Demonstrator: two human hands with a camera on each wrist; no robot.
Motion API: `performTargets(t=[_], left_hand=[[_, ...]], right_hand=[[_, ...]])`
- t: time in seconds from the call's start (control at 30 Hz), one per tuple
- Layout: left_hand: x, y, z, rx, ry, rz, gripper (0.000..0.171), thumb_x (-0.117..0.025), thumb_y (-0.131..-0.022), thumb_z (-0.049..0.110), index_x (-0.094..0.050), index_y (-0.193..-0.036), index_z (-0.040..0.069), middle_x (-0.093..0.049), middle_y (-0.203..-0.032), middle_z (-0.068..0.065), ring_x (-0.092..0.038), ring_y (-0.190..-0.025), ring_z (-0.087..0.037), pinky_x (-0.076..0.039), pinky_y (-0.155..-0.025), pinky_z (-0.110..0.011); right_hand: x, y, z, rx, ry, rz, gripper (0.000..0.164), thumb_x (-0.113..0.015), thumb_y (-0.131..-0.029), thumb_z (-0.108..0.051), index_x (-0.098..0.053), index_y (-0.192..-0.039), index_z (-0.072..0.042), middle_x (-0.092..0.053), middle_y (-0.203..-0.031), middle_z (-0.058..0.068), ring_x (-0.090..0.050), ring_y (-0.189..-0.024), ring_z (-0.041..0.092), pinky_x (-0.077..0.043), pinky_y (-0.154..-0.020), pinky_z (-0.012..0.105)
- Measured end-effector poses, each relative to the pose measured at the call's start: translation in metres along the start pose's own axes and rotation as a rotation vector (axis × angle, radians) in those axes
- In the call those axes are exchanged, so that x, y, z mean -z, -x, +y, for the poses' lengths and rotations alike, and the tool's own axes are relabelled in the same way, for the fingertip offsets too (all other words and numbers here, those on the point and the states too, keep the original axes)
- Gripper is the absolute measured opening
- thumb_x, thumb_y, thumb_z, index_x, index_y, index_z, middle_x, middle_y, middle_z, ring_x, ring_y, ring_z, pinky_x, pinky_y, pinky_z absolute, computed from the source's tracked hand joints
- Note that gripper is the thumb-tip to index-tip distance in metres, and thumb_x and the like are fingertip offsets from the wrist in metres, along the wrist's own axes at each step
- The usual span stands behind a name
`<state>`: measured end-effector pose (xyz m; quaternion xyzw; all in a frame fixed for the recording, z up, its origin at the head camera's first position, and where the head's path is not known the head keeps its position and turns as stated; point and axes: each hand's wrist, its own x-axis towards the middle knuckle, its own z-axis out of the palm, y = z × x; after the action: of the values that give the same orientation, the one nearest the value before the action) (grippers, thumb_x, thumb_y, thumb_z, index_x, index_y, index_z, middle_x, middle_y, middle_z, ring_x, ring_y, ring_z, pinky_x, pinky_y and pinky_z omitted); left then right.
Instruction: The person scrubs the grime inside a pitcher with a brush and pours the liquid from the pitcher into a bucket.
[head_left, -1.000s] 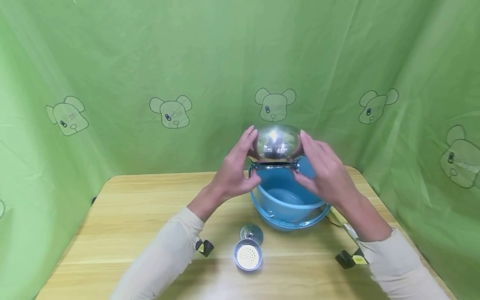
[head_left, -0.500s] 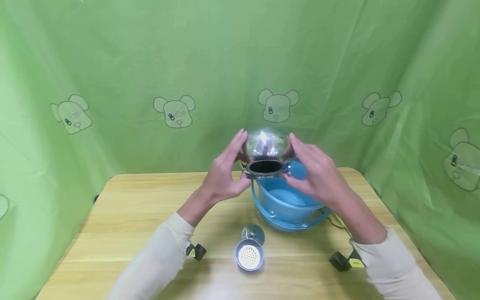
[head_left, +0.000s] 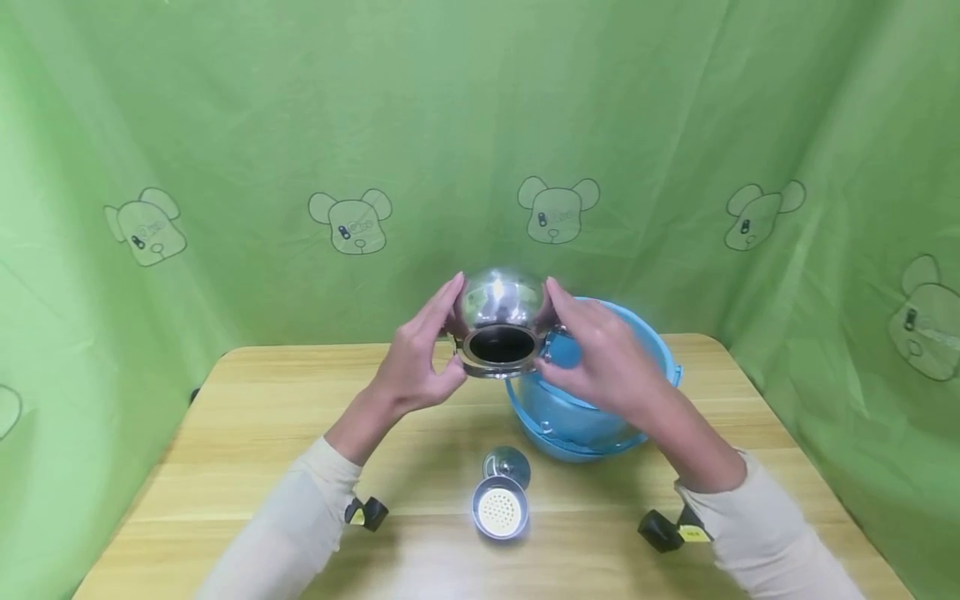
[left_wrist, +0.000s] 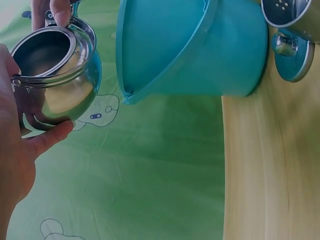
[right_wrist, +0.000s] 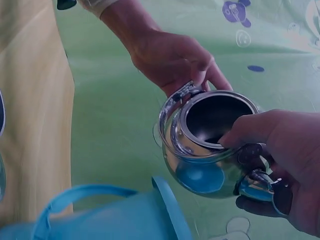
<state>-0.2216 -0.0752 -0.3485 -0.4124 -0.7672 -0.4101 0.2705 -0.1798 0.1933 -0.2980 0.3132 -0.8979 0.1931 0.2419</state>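
Note:
Both hands hold a shiny steel teapot (head_left: pixel 501 300) in the air, its round open mouth tipped toward the head camera. My left hand (head_left: pixel 420 362) grips one side, thumb at the rim and fingers along the body. On the other side my right hand (head_left: pixel 611 354) grips it; the right wrist view shows the thumb over the rim and fingers around the short spout (right_wrist: pixel 257 185). A hinged metal handle (left_wrist: pixel 89 37) lies folded around the teapot's neck. Dark and bare is how the inside looks. Below on the table are a round lid (head_left: pixel 507 465) with a knob and a perforated strainer cup (head_left: pixel 500 510).
A blue bucket (head_left: pixel 573 425) stands just right of the teapot, its handle hanging down at the front. The wooden table (head_left: pixel 285 433) backs onto a green curtain (head_left: pixel 442 125). Black wrist straps with yellow labels stick out by both sleeves.
Both hands have carried the teapot left and slightly lower, from over the bucket to beside it. Its mouth has turned up toward the head camera, showing more of the inside.

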Motion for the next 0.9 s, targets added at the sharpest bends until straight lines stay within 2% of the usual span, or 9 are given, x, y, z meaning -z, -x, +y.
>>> performTargets(t=[0.3,0.43,0.53,0.63,0.73,0.8,0.9], left_hand=[[0.017,0.018,0.001,0.022,-0.055,-0.015,0.094,-0.061,-0.075,0.015,-0.026,-0.161,0.0,-0.045,-0.159,-0.026,-0.069,-0.111,-0.034,-0.062,-0.09,-0.036],[0.022,0.026,0.002,0.029,-0.064,-0.004,0.092,-0.059,-0.074,0.016,-0.029,-0.16,0.001,-0.065,-0.126,-0.023,-0.069,-0.097,-0.028,-0.062,-0.083,-0.037],[0.026,0.034,0.003,0.038,-0.059,0.005,0.088,-0.058,-0.073,0.015,-0.033,-0.156,0.002,-0.065,-0.099,-0.015,-0.067,-0.087,-0.023,-0.062,-0.078,-0.038],[0.031,0.041,0.004,0.051,-0.058,0.002,0.085,-0.057,-0.073,0.016,-0.035,-0.154,0.002,-0.065,-0.094,-0.013,-0.066,-0.085,-0.021,-0.062,-0.078,-0.038],[0.035,0.047,0.006,0.077,-0.069,0.0,0.083,-0.056,-0.075,0.02,-0.036,-0.154,0.003,-0.065,-0.094,-0.013,-0.068,-0.085,-0.021,-0.062,-0.079,-0.037],[0.036,0.052,0.006,0.093,-0.071,0.007,0.082,-0.055,-0.075,0.021,-0.037,-0.154,0.003,-0.065,-0.096,-0.013,-0.069,-0.085,-0.022,-0.062,-0.079,-0.037],[0.037,0.06,0.006,0.12,-0.051,0.016,0.081,-0.054,-0.077,0.022,-0.039,-0.154,0.003,-0.066,-0.099,-0.016,-0.071,-0.084,-0.024,-0.063,-0.079,-0.037]], right_hand=[[-0.008,-0.002,-0.019,-0.091,-0.066,-0.119,0.102,-0.089,-0.078,-0.021,-0.032,-0.159,0.003,-0.072,-0.126,0.019,-0.064,-0.12,0.04,-0.053,-0.103,0.054],[-0.013,-0.001,-0.027,-0.094,-0.09,-0.131,0.103,-0.091,-0.077,-0.023,-0.033,-0.158,0.004,-0.07,-0.128,0.02,-0.065,-0.118,0.04,-0.056,-0.1,0.053],[-0.017,-0.001,-0.035,-0.146,-0.134,-0.152,0.104,-0.091,-0.076,-0.023,-0.033,-0.158,0.002,-0.066,-0.136,0.022,-0.065,-0.123,0.04,-0.057,-0.1,0.051],[-0.023,0.0,-0.042,-0.217,-0.196,-0.154,0.104,-0.093,-0.074,-0.022,-0.034,-0.157,0.0,-0.062,-0.141,0.022,-0.063,-0.129,0.039,-0.056,-0.102,0.05],[-0.029,0.002,-0.047,-0.251,-0.235,-0.134,0.101,-0.094,-0.072,-0.02,-0.038,-0.154,-0.001,-0.063,-0.14,0.021,-0.064,-0.129,0.038,-0.056,-0.103,0.049],[-0.034,0.004,-0.05,-0.244,-0.239,-0.119,0.099,-0.094,-0.072,-0.022,-0.04,-0.153,-0.002,-0.063,-0.14,0.02,-0.064,-0.129,0.038,-0.056,-0.103,0.049],[-0.04,0.007,-0.052,-0.188,-0.225,-0.084,0.095,-0.094,-0.072,-0.026,-0.046,-0.15,-0.001,-0.062,-0.143,0.021,-0.062,-0.132,0.039,-0.054,-0.106,0.049]])
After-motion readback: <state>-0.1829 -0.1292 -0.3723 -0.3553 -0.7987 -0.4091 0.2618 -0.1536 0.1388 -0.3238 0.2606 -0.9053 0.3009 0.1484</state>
